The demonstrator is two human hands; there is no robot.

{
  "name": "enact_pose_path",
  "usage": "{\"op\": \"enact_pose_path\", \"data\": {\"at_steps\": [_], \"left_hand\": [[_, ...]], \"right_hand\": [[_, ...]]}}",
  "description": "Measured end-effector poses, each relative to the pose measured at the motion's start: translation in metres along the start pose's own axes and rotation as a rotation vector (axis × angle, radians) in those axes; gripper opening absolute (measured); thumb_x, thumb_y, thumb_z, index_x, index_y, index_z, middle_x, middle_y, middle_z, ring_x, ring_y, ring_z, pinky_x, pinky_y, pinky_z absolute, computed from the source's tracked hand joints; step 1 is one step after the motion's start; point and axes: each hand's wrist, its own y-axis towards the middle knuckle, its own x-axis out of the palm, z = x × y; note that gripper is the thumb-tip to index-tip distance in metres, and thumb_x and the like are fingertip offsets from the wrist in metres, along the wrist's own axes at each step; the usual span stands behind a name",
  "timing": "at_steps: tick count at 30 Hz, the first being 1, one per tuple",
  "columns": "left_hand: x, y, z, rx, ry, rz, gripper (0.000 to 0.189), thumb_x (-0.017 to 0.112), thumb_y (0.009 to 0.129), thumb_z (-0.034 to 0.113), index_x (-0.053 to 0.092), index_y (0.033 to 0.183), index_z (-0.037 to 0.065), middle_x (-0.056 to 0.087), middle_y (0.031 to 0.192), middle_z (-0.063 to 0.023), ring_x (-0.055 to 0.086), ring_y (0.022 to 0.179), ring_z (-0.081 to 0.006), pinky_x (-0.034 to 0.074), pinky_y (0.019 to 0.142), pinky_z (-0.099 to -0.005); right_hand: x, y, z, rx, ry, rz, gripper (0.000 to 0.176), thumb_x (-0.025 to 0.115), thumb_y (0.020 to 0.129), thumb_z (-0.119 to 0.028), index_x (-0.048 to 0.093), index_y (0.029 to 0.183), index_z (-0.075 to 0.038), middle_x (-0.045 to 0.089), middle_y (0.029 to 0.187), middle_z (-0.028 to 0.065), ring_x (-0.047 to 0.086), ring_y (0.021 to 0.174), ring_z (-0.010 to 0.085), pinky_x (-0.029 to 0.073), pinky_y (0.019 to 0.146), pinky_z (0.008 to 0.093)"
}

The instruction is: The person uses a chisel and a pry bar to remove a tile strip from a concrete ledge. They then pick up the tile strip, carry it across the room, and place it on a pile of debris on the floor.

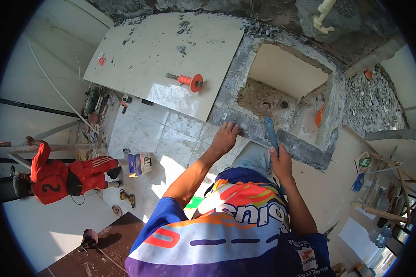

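My left hand rests with its fingertips on the near edge of the rough grey mortar rim, holding no tool. My right hand is wrapped around a long blue-handled tool, whose upper end points toward the opening; its kind is not clear. Beyond the rim is a rectangular opening with dusty rubble at the bottom and a pale panel on its far side. On the large pale slab to the left lies a chisel with an orange hand guard.
A person in red works at the left. Near them are a paint bucket and a yellow cordless drill on the tiles. Broken rubble and a pipe lie beyond the opening; wooden pieces are at right.
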Motion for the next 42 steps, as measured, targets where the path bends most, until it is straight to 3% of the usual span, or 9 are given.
{"op": "enact_pose_path", "data": {"at_steps": [5, 8, 11, 14, 23, 26, 32, 38, 42], "left_hand": [[-0.025, -0.007, -0.021, -0.532, -0.344, 0.307, 0.029, 0.061, 0.093, 0.002, 0.059, 0.121, -0.002, 0.063, 0.092, -0.0158, 0.063, 0.082, -0.0302, 0.051, 0.077, -0.0363], [-0.023, -0.016, -0.039, -0.550, -0.489, 0.387, 0.025, 0.064, 0.094, 0.004, 0.065, 0.118, -0.001, 0.070, 0.093, -0.0122, 0.063, 0.075, -0.0139, 0.050, 0.069, -0.0279], [-0.024, -0.019, -0.035, -0.607, -0.483, 0.401, 0.017, 0.069, 0.091, 0.007, 0.071, 0.106, -0.001, 0.074, 0.095, -0.0124, 0.067, 0.078, -0.0134, 0.052, 0.071, -0.0277], [-0.021, -0.022, -0.036, -0.574, -0.382, 0.374, 0.014, 0.072, 0.089, 0.007, 0.072, 0.101, -0.001, 0.075, 0.093, -0.0130, 0.069, 0.080, -0.0147, 0.054, 0.070, -0.0284], [-0.020, -0.021, -0.041, -0.375, -0.225, 0.379, 0.009, 0.073, 0.087, 0.007, 0.068, 0.090, 0.001, 0.071, 0.089, -0.0159, 0.069, 0.075, -0.0299, 0.054, 0.068, -0.0358], [-0.026, -0.019, -0.034, -0.394, -0.250, 0.346, 0.007, 0.072, 0.084, 0.004, 0.067, 0.089, 0.001, 0.070, 0.087, -0.0175, 0.066, 0.084, -0.0359, 0.052, 0.073, -0.0419], [-0.025, -0.019, -0.034, -0.330, -0.226, 0.382, 0.008, 0.072, 0.082, 0.003, 0.066, 0.087, 0.002, 0.069, 0.087, -0.0154, 0.065, 0.084, -0.0357, 0.052, 0.073, -0.0426], [-0.029, -0.017, -0.028, -0.353, -0.241, 0.381, 0.008, 0.072, 0.082, 0.002, 0.066, 0.086, 0.003, 0.069, 0.088, -0.0133, 0.065, 0.083, -0.0338, 0.052, 0.075, -0.0412], [-0.023, -0.020, -0.030, -0.324, -0.234, 0.407, 0.008, 0.072, 0.082, 0.001, 0.066, 0.087, 0.003, 0.069, 0.088, -0.0121, 0.064, 0.084, -0.0322, 0.051, 0.075, -0.0400]], "right_hand": [[0.004, 0.006, -0.032, -0.033, 0.030, -0.026, 0.038, 0.057, 0.098, -0.036, 0.060, 0.109, 0.000, 0.063, 0.071, 0.0220, 0.065, 0.071, 0.0433, 0.049, 0.064, 0.0465], [0.014, 0.016, -0.042, -0.060, -0.001, -0.122, 0.038, 0.058, 0.097, -0.036, 0.060, 0.108, 0.000, 0.064, 0.072, 0.0236, 0.065, 0.074, 0.0456, 0.048, 0.065, 0.0502], [0.024, 0.027, -0.055, -0.111, -0.059, -0.194, 0.037, 0.059, 0.097, -0.036, 0.060, 0.108, -0.001, 0.065, 0.074, 0.0222, 0.065, 0.072, 0.0429, 0.049, 0.064, 0.0469], [0.034, 0.030, -0.062, -0.179, -0.085, -0.190, 0.037, 0.058, 0.097, -0.037, 0.060, 0.109, -0.002, 0.065, 0.077, 0.0238, 0.064, 0.077, 0.0464, 0.049, 0.068, 0.0511], [0.045, 0.034, -0.083, -0.204, -0.173, -0.253, 0.038, 0.057, 0.097, -0.037, 0.059, 0.113, -0.003, 0.067, 0.085, 0.0260, 0.064, 0.082, 0.0486, 0.049, 0.071, 0.0539], [0.049, 0.030, -0.089, -0.249, -0.171, -0.242, 0.041, 0.056, 0.097, -0.037, 0.058, 0.115, 0.000, 0.067, 0.085, 0.0271, 0.064, 0.085, 0.0487, 0.049, 0.074, 0.0551], [0.055, 0.029, -0.081, -0.144, -0.405, -0.428, 0.043, 0.052, 0.099, -0.036, 0.056, 0.115, 0.003, 0.068, 0.085, 0.0298, 0.066, 0.085, 0.0493, 0.052, 0.075, 0.0557], [0.051, 0.018, -0.094, -0.204, -0.136, -0.303, 0.042, 0.049, 0.100, -0.036, 0.056, 0.109, 0.004, 0.066, 0.085, 0.0312, 0.063, 0.085, 0.0525, 0.049, 0.076, 0.0580], [0.065, 0.026, -0.070, -0.185, -0.302, -0.343, 0.041, 0.048, 0.101, -0.036, 0.056, 0.111, 0.003, 0.066, 0.081, 0.0293, 0.063, 0.082, 0.0516, 0.049, 0.072, 0.0578]]}}
